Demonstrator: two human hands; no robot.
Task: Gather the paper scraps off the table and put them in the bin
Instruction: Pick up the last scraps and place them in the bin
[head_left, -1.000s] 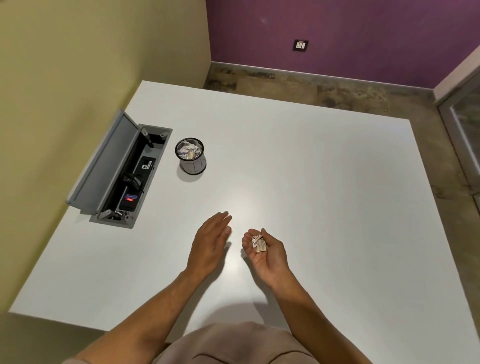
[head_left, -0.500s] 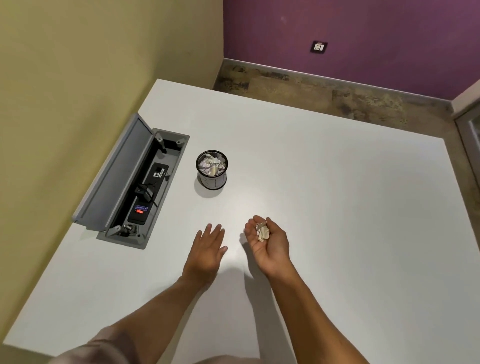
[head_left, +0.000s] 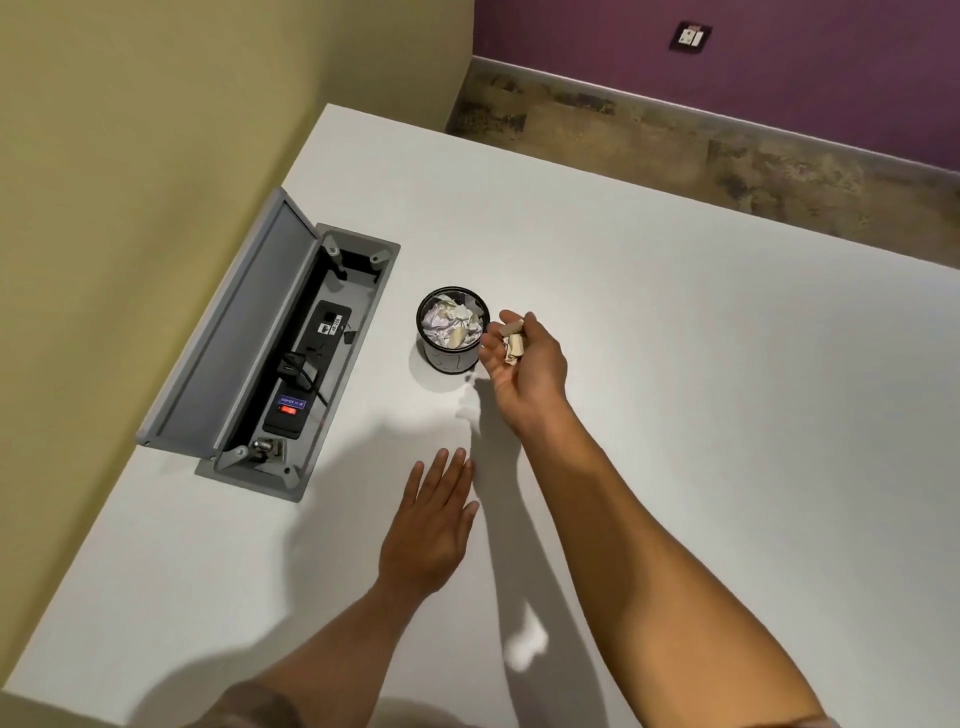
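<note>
A small black mesh bin (head_left: 451, 356) stands on the white table (head_left: 701, 374), filled with crumpled white and beige paper. My right hand (head_left: 524, 364) hovers palm up just right of the bin's rim, its fingers curled around a few beige paper scraps (head_left: 511, 339). My left hand (head_left: 434, 525) lies flat on the table nearer to me, palm down, fingers straight, holding nothing.
An open grey cable box (head_left: 291, 364) with a raised lid, a power strip and plugs is sunk into the table left of the bin. A yellow wall runs along the left; the table's far edge meets floor and a purple wall.
My right hand has carried the scraps forward and left, from the table's middle up to the bin's right side. The left hand stayed flat on the table. The camera leaned closer.
</note>
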